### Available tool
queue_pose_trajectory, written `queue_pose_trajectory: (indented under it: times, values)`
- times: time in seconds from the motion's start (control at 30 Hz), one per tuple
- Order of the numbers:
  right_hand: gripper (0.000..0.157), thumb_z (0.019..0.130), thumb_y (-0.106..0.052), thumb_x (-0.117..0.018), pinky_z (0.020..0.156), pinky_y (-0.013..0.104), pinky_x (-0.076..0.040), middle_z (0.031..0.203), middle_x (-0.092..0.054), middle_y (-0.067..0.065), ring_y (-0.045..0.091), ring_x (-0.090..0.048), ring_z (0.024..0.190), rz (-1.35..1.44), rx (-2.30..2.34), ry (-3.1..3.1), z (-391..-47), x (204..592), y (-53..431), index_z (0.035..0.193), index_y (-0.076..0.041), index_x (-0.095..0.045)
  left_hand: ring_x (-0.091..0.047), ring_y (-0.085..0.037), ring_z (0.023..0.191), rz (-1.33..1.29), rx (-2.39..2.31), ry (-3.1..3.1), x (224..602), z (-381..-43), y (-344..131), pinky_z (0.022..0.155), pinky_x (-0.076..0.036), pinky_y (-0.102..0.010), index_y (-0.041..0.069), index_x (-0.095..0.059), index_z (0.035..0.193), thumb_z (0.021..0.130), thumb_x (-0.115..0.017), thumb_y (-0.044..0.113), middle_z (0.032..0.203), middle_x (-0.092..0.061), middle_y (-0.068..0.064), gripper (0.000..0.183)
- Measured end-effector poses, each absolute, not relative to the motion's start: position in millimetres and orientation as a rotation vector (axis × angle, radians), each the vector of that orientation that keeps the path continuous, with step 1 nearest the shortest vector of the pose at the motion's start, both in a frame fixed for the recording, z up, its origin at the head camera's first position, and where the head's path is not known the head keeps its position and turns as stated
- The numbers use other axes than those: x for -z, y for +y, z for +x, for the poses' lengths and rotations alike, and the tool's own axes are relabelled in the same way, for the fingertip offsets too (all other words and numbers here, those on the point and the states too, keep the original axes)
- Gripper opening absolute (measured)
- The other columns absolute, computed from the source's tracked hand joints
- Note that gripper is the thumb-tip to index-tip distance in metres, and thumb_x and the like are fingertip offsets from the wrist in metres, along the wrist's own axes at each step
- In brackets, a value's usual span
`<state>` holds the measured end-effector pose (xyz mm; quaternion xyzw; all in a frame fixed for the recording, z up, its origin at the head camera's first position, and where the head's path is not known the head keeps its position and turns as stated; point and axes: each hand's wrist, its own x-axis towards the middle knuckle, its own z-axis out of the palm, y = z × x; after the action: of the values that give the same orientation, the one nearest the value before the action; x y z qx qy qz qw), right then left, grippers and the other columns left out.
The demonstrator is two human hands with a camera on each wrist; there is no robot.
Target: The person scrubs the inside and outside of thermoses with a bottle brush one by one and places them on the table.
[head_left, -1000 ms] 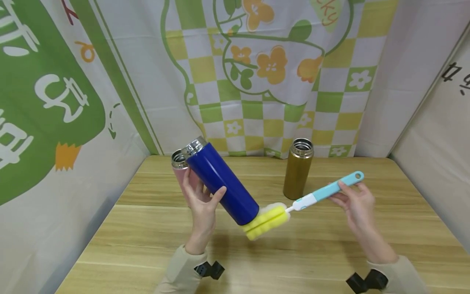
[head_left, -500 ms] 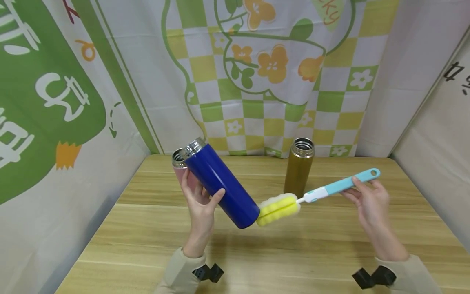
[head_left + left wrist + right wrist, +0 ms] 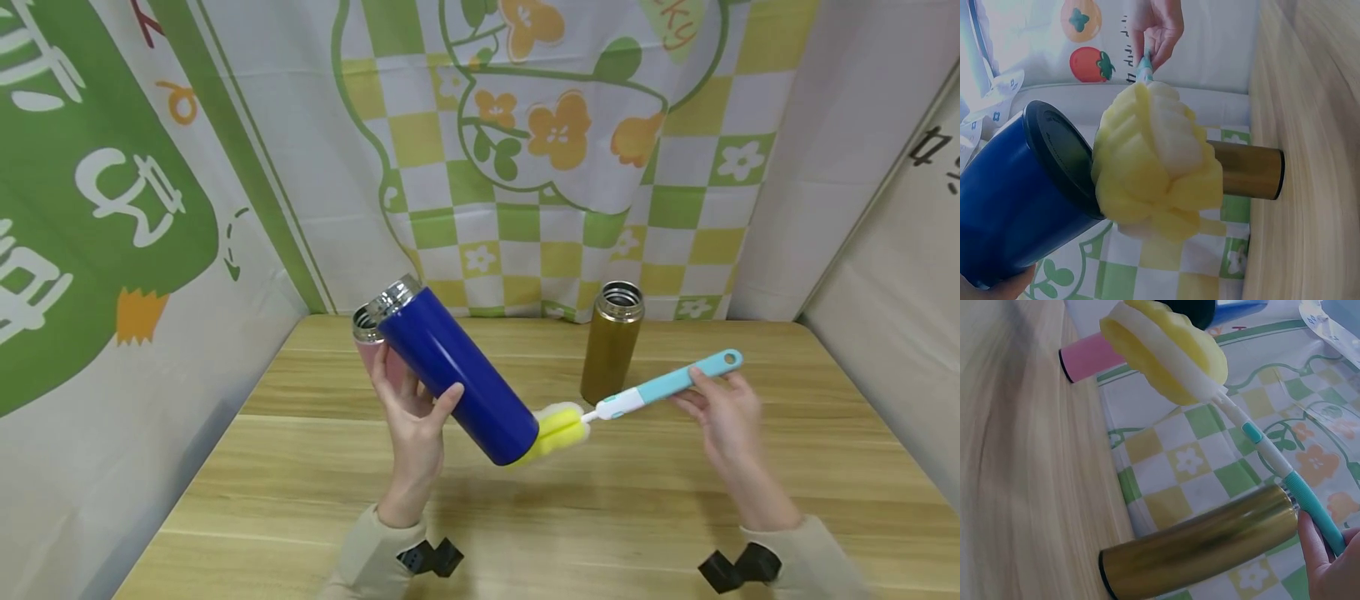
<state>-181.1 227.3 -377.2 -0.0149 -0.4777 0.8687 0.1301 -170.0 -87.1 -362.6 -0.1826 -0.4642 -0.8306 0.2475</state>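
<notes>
My left hand (image 3: 416, 421) grips a blue thermos bottle (image 3: 461, 375) in the air, tilted with its open steel mouth to the upper left. A bottle brush (image 3: 675, 383) with a yellow and white sponge head (image 3: 558, 429) is pinched by its turquoise handle in my right hand (image 3: 729, 417). The sponge is at the bottle's dark base (image 3: 1063, 159), and in the head view the bottle hides part of it. Behind the blue bottle, a pink bottle (image 3: 367, 337) is partly covered by my left hand.
A gold bottle (image 3: 611, 346) stands uncapped toward the back of the wooden table (image 3: 570, 533), behind the brush. A patterned curtain (image 3: 525, 200) hangs along the table's back edge, with printed cloth on both sides.
The brush moved right and a little up, then came back left, so the sponge goes behind the bottle's base again. The blue bottle has hardly moved.
</notes>
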Motion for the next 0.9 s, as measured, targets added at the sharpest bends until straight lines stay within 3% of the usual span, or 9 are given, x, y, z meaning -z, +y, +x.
queue_pose_trajectory:
  times: [0.2, 0.4, 0.67, 0.9]
  values:
    - [0.015, 0.083, -0.007, -0.060, 0.071, 0.033, -0.050, 0.078, -0.065, 0.008, 0.019, -0.065, 0.070, 0.013, -2.513, -1.465, -176, 382, 217, 0.091, -0.003, -0.048, -0.046, -0.030, 0.107, -0.499, 2.225, -1.285, 363, -172, -86, 0.087, -0.041, -0.036, 0.018, -0.012, 0.137, 0.073, -0.060, -0.013, 0.126, -0.041, -0.016, 0.087]
    - [0.008, 0.084, -0.001, -0.056, 0.069, 0.033, -0.050, 0.077, -0.066, 0.011, 0.020, -0.065, 0.070, -0.011, -2.592, -1.404, -169, 376, 217, 0.088, -0.002, -0.049, -0.047, -0.029, 0.106, -0.505, 2.190, -1.307, 366, -175, -87, 0.086, -0.043, -0.034, 0.018, -0.012, 0.137, 0.072, -0.059, -0.015, 0.126, -0.040, -0.015, 0.088]
    - [0.012, 0.083, 0.005, -0.054, 0.070, 0.044, -0.048, 0.085, -0.064, 0.022, 0.034, -0.063, 0.077, 0.068, -2.552, -1.273, -200, 431, 275, 0.095, 0.003, -0.054, -0.048, -0.029, 0.107, -0.486, 2.141, -1.411, 371, -179, -92, 0.086, -0.043, -0.036, 0.018, -0.014, 0.137, 0.070, -0.061, -0.017, 0.127, -0.040, -0.015, 0.089]
    - [0.008, 0.079, 0.011, -0.057, 0.061, 0.037, -0.051, 0.070, -0.064, 0.018, 0.027, -0.064, 0.060, 0.023, -2.518, -1.021, -167, 365, 266, 0.083, 0.005, -0.053, -0.051, -0.028, 0.103, -0.402, 1.975, -1.631, 380, -186, -95, 0.082, -0.045, -0.036, 0.019, -0.016, 0.137, 0.068, -0.070, -0.007, 0.125, -0.042, -0.013, 0.092]
